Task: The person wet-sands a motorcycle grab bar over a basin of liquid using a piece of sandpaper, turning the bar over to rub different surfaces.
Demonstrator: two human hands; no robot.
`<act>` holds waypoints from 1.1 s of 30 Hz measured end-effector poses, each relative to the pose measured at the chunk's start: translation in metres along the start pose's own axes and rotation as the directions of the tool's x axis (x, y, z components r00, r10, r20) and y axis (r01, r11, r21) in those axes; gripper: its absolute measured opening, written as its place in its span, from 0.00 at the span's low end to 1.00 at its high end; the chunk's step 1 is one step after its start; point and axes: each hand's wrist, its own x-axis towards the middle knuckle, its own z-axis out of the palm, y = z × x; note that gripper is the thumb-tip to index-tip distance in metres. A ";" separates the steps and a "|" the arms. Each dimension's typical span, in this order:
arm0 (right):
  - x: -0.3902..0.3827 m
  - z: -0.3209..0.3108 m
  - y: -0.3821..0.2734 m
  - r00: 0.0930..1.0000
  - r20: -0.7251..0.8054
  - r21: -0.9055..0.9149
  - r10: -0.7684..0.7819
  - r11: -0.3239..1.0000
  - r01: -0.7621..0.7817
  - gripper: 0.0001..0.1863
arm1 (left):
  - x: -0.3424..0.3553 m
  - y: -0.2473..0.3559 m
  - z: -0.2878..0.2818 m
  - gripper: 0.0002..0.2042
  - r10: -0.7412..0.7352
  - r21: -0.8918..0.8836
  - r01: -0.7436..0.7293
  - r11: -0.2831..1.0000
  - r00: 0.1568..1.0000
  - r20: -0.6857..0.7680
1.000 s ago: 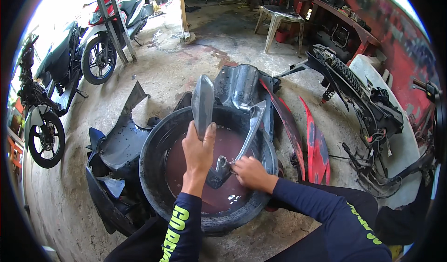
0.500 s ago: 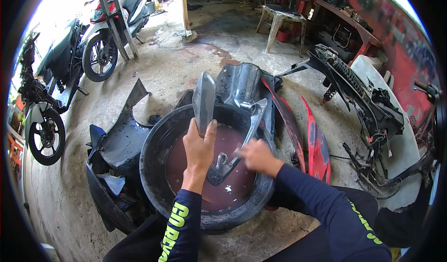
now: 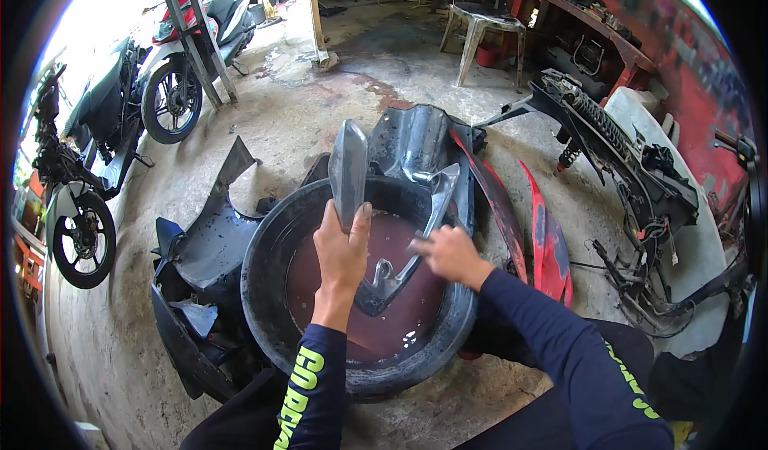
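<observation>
Over a black tub of murky pinkish liquid, my left hand grips the tall flat end of a grey, angled part, which looks like a scooter grab rail. The part's thinner arm slants up to the right, and its lower bend is partly behind my wrist. My right hand is closed at that slanted arm, fingertips against or just beside it; a small dark thing seems pinched there, too small to name.
Dark body panels surround the tub, with red panels to its right. A stripped scooter frame lies farther right. Two scooters stand at left. A plastic chair and red workbench are at the back.
My right hand has moved up and to the right along the slanted arm from near its lower bend. My left hand and the grey part have risen slightly.
</observation>
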 end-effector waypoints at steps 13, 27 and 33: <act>0.012 -0.002 0.044 0.987 0.008 -0.151 -0.160 0.976 0.159 0.22 | 0.007 0.011 -0.003 0.16 0.051 0.035 -0.052 0.998 0.998 0.033; 0.000 0.005 0.049 0.964 -0.065 -0.082 -0.258 0.964 0.253 0.19 | 0.006 0.019 0.002 0.17 0.106 0.109 -0.117 0.987 0.989 0.100; 0.002 0.010 0.037 0.971 -0.119 -0.080 -0.208 0.977 0.199 0.17 | 0.006 0.022 0.002 0.17 0.080 0.113 -0.095 0.989 0.989 0.127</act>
